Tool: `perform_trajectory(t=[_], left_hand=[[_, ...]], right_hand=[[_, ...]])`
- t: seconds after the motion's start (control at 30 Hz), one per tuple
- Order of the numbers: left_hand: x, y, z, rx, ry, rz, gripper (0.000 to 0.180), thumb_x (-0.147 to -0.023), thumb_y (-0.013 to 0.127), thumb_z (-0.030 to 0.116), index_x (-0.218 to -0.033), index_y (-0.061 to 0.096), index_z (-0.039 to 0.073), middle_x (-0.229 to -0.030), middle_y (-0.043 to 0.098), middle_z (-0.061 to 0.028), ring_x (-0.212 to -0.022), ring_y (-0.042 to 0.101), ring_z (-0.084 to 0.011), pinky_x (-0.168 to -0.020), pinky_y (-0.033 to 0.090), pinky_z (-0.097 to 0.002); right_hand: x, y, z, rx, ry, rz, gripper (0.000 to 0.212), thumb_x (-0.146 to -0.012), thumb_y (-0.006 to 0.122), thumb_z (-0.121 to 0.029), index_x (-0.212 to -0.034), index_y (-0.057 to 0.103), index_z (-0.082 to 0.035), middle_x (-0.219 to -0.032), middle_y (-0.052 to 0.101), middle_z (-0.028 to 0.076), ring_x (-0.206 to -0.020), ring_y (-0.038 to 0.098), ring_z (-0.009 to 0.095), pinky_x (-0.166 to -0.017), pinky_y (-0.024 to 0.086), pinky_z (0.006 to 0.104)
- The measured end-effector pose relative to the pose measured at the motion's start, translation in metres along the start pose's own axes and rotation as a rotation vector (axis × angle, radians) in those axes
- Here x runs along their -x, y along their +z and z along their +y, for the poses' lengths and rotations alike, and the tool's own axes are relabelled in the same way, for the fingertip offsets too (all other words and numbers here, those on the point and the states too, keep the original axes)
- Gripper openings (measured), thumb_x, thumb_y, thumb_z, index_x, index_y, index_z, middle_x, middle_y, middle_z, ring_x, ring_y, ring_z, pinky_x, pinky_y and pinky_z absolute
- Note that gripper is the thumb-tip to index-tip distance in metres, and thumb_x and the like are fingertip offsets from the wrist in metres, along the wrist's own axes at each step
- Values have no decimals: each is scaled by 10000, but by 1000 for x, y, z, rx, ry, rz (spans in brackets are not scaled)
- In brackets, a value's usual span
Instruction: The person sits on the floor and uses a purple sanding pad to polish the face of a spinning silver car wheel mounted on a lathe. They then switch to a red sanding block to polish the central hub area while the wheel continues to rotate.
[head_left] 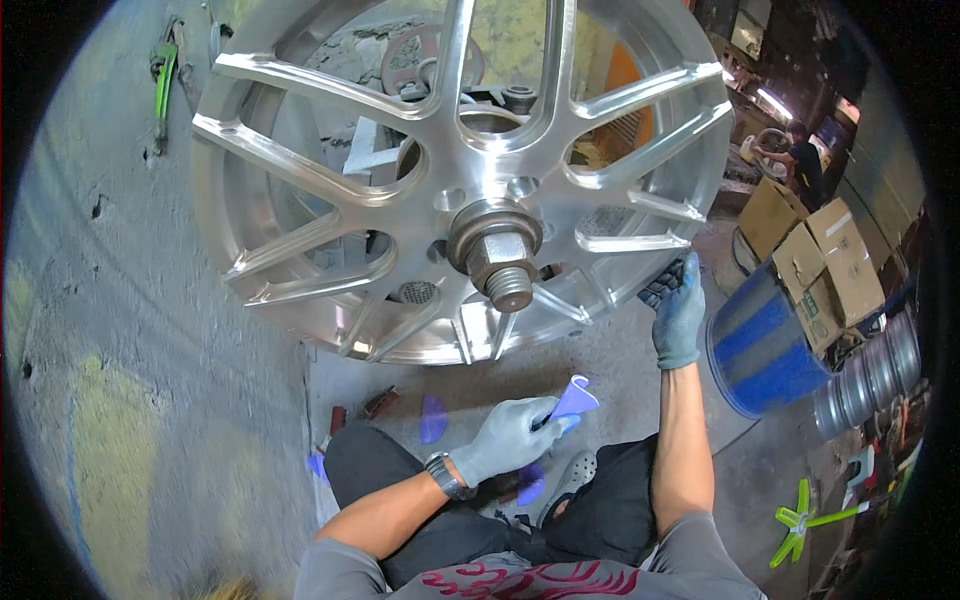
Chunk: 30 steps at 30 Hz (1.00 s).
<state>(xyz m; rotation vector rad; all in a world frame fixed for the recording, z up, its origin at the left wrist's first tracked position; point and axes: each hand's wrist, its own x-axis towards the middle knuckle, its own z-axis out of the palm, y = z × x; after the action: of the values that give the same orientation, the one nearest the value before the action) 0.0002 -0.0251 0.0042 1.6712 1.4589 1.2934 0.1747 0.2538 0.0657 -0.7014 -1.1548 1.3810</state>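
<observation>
Near the wall [190,330], the wheel [490,160] is seemingly being steadied by the curled right hand [677,315], purple sheet [574,399] being pinched by the left hand [508,440].

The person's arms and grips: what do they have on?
The left grip and right grip wear grey gloves with bluish and darker patches. What looks like a dark metallic watch is on the left arm. Both sleeves are short and grey.

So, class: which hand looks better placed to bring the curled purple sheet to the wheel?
Probably the left hand: it grips the purple sheet, just below the wheel in the picture. The right hand is at the wheel's lower right edge, away from the sheet.
</observation>
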Motion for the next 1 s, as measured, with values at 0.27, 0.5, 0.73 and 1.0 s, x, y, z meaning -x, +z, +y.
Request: perform_trajectory(t=[0.27,0.5,0.73,1.0], left_hand=[[0,-3,5,5,-34,-28,302,-1083,764,310,-1199,794,33,-853,668,-214,-681,605,-331,-697,531,-440],[-3,0,3,-48,21,4,310,-1087,761,319,-1202,793,33,-856,672,-211,-686,608,-324,-704,530,-446],[-1,0,7,10,27,3,298,-1082,768,297,-1202,788,25,-882,691,-229,-708,634,-348,-721,540,-453],[-1,1,0,-4,14,6,311,-1083,769,305,-1184,782,11,-885,697,-224,-723,658,-353,-728,547,-452]], right_hand=[[-6,11,-28,-82,-253,-19,677,-1235,408,-562,-1497,645,15,-1305,743,107,-1122,689,188,-996,532,374],[-11,2,-18,-47,-167,12,660,-1201,480,-616,-1277,698,3,-1038,722,59,-928,684,159,-846,549,333],[-26,-16,-17,-69,-24,-26,588,-1190,501,-618,-1196,696,-64,-983,720,34,-895,697,153,-800,546,326],[-14,6,-22,-36,-250,-80,640,-1238,415,-543,-1493,651,-5,-1279,753,97,-1067,702,172,-917,545,346]])
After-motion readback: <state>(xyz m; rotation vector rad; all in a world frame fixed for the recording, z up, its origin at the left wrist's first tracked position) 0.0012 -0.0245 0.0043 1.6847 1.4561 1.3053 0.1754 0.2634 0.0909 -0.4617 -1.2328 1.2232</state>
